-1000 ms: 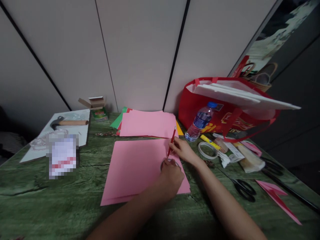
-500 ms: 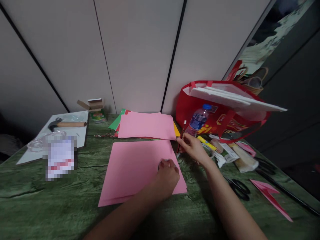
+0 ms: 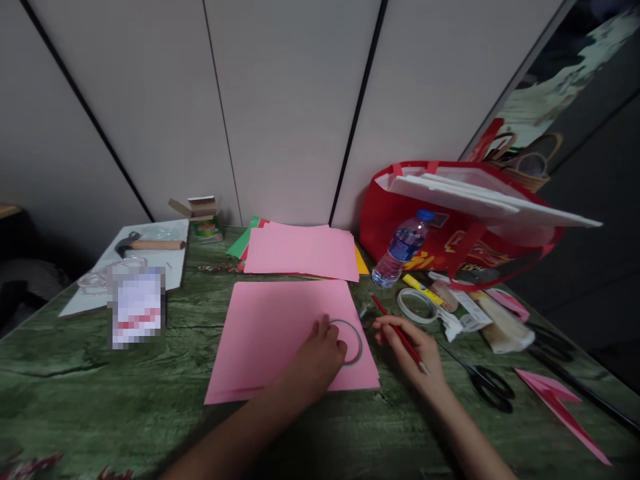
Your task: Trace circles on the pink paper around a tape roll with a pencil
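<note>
A sheet of pink paper (image 3: 265, 333), with at least one more under it, lies flat in the middle. My left hand (image 3: 320, 357) rests on its right half, fingers bent over the left side of a thin grey ring (image 3: 361, 343), which lies on the paper and is partly hidden by the hand. Just off the paper's right edge, my right hand (image 3: 413, 347) is closed around a red pencil (image 3: 406, 339). The pencil slants, one end pointing away toward the bottle and the other toward my wrist.
Behind lies a stack of coloured paper (image 3: 303, 250). A water bottle (image 3: 400, 250) stands before a red bag (image 3: 385, 213). To the right are a white tape roll (image 3: 403, 308), a yellow stick (image 3: 423, 290), scissors (image 3: 493, 387) and folded pink paper (image 3: 560, 400). A hammer (image 3: 155, 245) lies left.
My right hand has come nearer from beside the bottle, and the pencil has gone from nearly upright to slanted. More of the ring shows beside my left hand. The view has shifted slightly.
</note>
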Demonstrator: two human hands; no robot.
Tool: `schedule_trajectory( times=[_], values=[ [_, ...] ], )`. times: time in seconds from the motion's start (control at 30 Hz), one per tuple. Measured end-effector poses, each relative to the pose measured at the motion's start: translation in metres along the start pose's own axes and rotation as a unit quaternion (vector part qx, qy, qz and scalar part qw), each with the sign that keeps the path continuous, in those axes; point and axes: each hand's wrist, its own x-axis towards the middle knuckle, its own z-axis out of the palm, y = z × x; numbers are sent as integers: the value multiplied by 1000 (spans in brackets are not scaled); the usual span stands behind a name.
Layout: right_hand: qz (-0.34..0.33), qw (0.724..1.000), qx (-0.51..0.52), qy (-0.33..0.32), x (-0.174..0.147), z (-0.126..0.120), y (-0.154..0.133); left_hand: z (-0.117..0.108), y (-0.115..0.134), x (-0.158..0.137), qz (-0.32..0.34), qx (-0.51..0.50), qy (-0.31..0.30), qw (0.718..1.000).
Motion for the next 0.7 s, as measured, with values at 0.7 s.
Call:
schedule_trajectory(
  times=[0.7],
  values=[
    [39,997,-4,62,-8,7,14,-15,2,3,-8,-35,-87,996]
  ],
)
